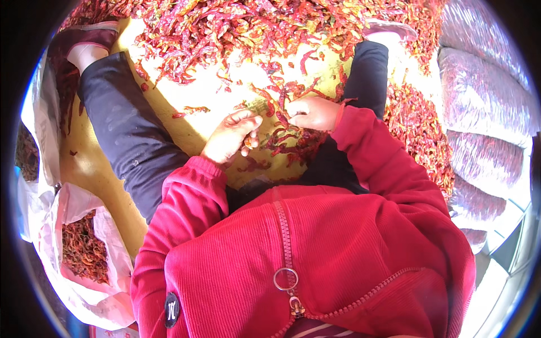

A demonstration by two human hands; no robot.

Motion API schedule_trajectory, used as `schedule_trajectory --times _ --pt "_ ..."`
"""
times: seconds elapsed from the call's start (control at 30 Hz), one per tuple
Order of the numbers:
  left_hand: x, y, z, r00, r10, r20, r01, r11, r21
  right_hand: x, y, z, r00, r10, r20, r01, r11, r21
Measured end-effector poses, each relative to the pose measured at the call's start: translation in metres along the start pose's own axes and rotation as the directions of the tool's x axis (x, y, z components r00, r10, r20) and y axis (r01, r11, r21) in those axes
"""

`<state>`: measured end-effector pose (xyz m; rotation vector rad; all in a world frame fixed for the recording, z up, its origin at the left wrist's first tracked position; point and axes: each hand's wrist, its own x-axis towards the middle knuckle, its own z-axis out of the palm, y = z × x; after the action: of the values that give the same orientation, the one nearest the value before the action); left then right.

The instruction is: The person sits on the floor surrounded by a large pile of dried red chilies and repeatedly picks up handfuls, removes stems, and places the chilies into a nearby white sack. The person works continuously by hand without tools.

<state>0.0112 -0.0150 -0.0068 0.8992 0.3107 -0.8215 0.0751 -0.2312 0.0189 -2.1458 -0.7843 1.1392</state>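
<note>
My left hand (pixel 231 137) is raised over the yellow mat (pixel 169 93) between my legs, its fingers curled around a small orange-red piece of dried chili (pixel 248 143). To its right my right hand (pixel 312 113) is bent down with its fingertips at some dried red chilies (pixel 282 99); whether it grips one cannot be told. Below that hand, a small heap of darker dried chilies (pixel 296 145) lies in shade near my lap. A large pile of dried red chilies (pixel 253 25) spreads beyond both hands, lit by strong sun.
An open white sack (pixel 120 253) holding dried chilies stands at the lower left. Stacked clear plastic bags full of chilies (pixel 486 93) line the right side, beside another chili heap (pixel 416 126). My outstretched legs flank the mat, with shoes touching the pile.
</note>
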Motion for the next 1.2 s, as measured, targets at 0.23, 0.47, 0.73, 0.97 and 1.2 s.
schedule_trajectory --times 0.23,0.47,0.73,0.97,1.2 --pt "0.006 0.002 -0.001 0.993 0.026 -0.115 -0.024 1.000 0.016 0.041 -0.027 -0.010 0.989 -0.109 0.096 0.103 0.993 0.064" --pt "0.008 -0.003 -0.004 0.982 0.080 -0.172 -0.078 0.997 0.016 0.079 -0.022 -0.044 0.943 0.174 -0.285 -0.118 0.972 0.203" --pt "0.012 -0.004 -0.009 0.968 0.089 -0.234 -0.128 0.979 -0.161 0.072 0.025 -0.022 0.897 0.263 -0.356 -0.351 0.912 -0.210" --pt "0.006 0.002 -0.005 0.967 0.121 -0.225 -0.171 0.960 -0.220 -0.011 0.016 0.009 0.909 0.351 -0.225 -0.403 0.878 -0.257" --pt "0.012 -0.005 -0.003 0.979 0.085 -0.187 -0.113 0.983 -0.148 -0.018 0.036 -0.022 0.918 0.169 -0.360 -0.192 0.981 -0.029"
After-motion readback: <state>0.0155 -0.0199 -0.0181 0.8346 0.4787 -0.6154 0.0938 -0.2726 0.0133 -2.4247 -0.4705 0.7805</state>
